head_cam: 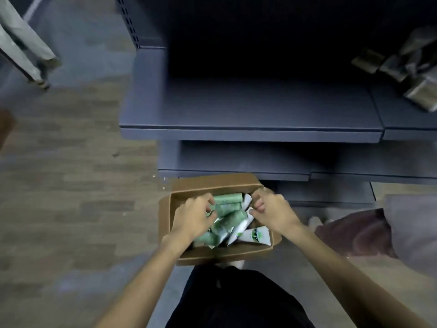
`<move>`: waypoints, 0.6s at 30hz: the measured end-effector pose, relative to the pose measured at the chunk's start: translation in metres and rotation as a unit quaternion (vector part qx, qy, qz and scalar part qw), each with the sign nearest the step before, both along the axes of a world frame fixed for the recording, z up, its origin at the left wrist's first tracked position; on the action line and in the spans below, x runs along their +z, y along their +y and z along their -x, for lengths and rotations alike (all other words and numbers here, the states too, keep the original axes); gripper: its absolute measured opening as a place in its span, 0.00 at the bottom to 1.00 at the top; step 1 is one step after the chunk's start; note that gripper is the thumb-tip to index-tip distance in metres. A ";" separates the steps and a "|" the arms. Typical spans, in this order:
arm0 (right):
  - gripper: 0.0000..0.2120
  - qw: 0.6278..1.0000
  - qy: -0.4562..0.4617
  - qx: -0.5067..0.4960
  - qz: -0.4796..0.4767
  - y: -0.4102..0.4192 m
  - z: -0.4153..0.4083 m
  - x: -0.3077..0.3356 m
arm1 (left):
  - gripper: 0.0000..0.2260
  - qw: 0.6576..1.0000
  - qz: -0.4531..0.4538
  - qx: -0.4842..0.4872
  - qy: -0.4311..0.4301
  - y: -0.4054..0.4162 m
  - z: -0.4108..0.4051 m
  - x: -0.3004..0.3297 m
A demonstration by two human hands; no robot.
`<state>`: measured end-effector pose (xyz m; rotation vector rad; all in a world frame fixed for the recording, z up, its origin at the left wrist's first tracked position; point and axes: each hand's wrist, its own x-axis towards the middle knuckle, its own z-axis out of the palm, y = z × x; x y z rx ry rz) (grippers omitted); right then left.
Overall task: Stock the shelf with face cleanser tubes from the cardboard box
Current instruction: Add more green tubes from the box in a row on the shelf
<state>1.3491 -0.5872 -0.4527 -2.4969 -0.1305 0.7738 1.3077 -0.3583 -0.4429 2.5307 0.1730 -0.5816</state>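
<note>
Both hands (196, 215) (272, 209) in tube-filled box (236, 183) — shelf (248, 107) beyond

Hidden, cropped and blurred parts

The left hand (192, 215) covers several tubes (228, 210); whether either hand grips one is unclear. Frame edges crop blurred silvery packs (412, 74) and grey fabric (413, 230).

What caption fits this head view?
Both hands, left and right, reach into the cardboard box of face cleanser tubes below the shelf.

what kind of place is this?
Most likely a retail store aisle during restocking. Dark metal gondola shelving with a perforated upright, bare shelf boards, and a cardboard box of green and white tubes on the floor in front.
</note>
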 end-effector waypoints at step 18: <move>0.22 0.966 0.041 0.240 0.089 0.111 0.047 -0.128 | 0.11 0.995 -0.027 0.061 0.070 0.011 0.079 -0.099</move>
